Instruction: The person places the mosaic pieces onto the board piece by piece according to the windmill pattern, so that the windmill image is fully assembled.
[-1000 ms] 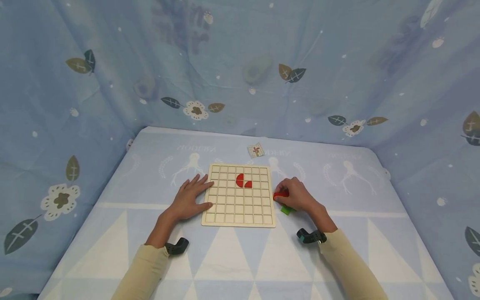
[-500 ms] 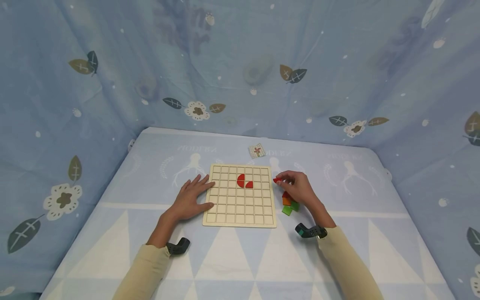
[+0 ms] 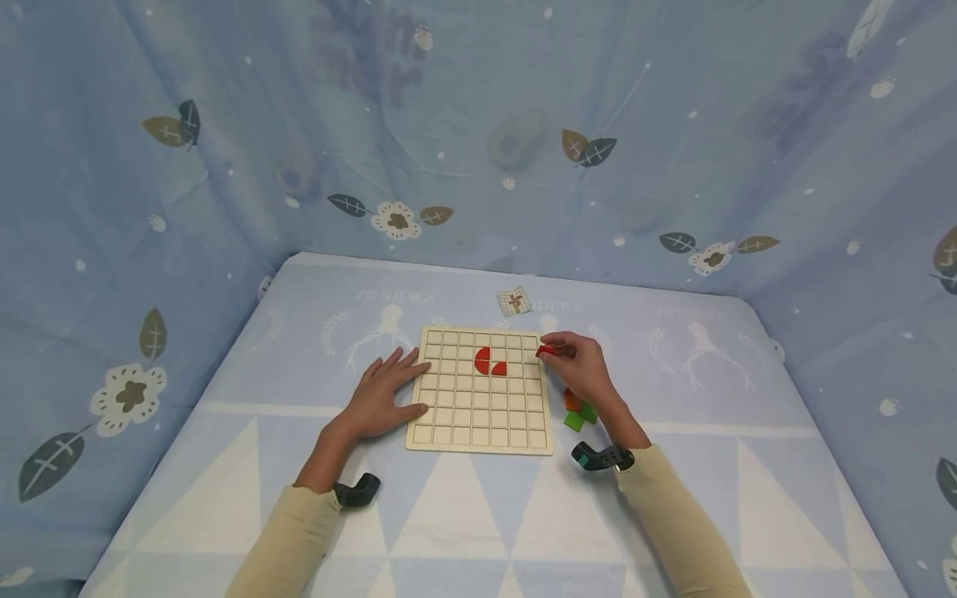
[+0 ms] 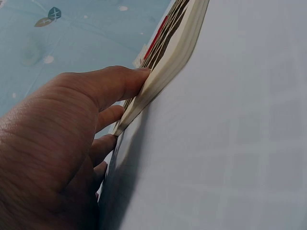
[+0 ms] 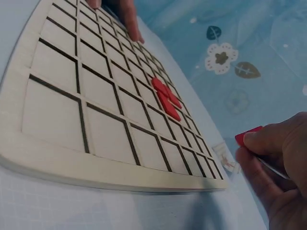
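Observation:
A pale wooden grid board (image 3: 478, 423) lies flat on the table. Red quarter-circle tiles (image 3: 482, 360) sit in a few of its upper squares. My left hand (image 3: 381, 396) rests at the board's left edge, fingers spread and fairly straight; in the left wrist view the thumb touches the rim. Over the board's upper right corner, my right hand (image 3: 583, 365) pinches a red tile (image 3: 546, 351) between thumb and fingers. The right wrist view shows that red tile (image 5: 247, 136) held above the surface; its full shape is partly hidden by the fingers.
Beside the board's right edge lies a small pile of green tiles (image 3: 574, 421) and orange tiles (image 3: 572, 402), partly under the right forearm. A small pattern card (image 3: 514, 301) with a red design lies behind the board. Patterned blue cloth (image 3: 478, 166) surrounds the table.
My right hand has lifted a red tile from the pile and carried it forward and left to the board's upper right corner. The left hand has stayed in place.

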Demonstrator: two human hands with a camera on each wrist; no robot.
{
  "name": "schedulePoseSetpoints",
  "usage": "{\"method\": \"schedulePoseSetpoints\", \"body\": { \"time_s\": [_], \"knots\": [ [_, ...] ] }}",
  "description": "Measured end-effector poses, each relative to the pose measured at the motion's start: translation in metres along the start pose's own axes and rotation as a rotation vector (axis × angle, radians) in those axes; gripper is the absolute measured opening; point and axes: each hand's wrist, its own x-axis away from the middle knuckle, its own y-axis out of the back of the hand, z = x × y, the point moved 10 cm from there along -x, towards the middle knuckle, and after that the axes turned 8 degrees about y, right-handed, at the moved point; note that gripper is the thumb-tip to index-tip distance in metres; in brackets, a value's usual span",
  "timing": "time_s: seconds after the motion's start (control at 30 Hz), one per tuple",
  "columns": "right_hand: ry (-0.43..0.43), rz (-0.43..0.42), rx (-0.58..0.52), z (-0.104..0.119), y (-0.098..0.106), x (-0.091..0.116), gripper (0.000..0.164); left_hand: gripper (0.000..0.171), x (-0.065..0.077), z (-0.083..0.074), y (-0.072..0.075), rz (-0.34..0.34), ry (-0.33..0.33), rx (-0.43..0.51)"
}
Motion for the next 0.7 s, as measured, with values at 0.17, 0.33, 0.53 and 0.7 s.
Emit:
{"method": "schedulePoseSetpoints", "body": {
  "time_s": [0.17, 0.33, 0.53, 0.7],
  "knots": [
    [0.096, -0.016, 0.028, 0.009, -0.008, 0.000, 0.014, 0.071, 0.000, 0.000, 0.000, -0.003, 0.004, -0.002],
    [0.167, 0.008, 0.125, 0.016, -0.021, -0.001, 0.015, 0.071, 0.000, 0.000, 0.000, -0.004, 0.009, 0.001],
    [0.231, 0.042, 0.258, 0.026, -0.035, 0.001, 0.011, 0.072, -0.001, 0.000, 0.000, -0.003, 0.009, -0.004],
    [0.283, 0.070, 0.385, 0.030, -0.045, 0.004, 0.008, 0.072, 0.000, -0.001, 0.001, -0.004, 0.012, 0.002]
  ]
}}
